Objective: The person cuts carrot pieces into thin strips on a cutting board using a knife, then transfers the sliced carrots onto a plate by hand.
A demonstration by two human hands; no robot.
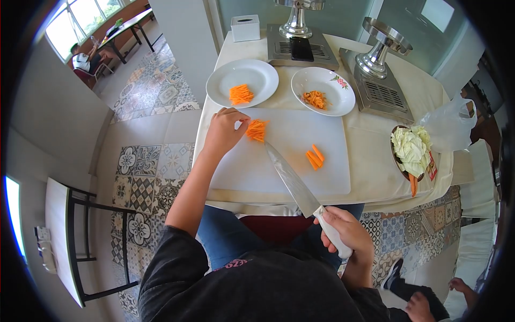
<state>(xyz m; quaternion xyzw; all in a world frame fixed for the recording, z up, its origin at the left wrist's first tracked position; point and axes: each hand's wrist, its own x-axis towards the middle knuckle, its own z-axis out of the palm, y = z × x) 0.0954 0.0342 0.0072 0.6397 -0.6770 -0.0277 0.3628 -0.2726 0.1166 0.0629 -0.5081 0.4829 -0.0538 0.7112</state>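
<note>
My right hand (348, 231) is wrapped round the white handle of a large kitchen knife (292, 180). Its blade slants up and left across the white cutting board (327, 131), with the tip at a small pile of carrot strips (257, 130). Beside that pile, my left hand (228, 129) has its thumb and fingers pinched together; whatever is between them is hidden. A few thicker carrot sticks (315, 157) lie on the right part of the board. Behind the board, a white plate (263, 75) bears a neat bunch of carrot strips (241, 95).
A flowered bowl (311, 80) holds carrot scraps. Two metal stands (295, 45) and a tissue box (245, 28) stand at the back. At right are a basket of cabbage (412, 150) and a plastic bag (450, 126). Another person's hands (421, 308) show at lower right.
</note>
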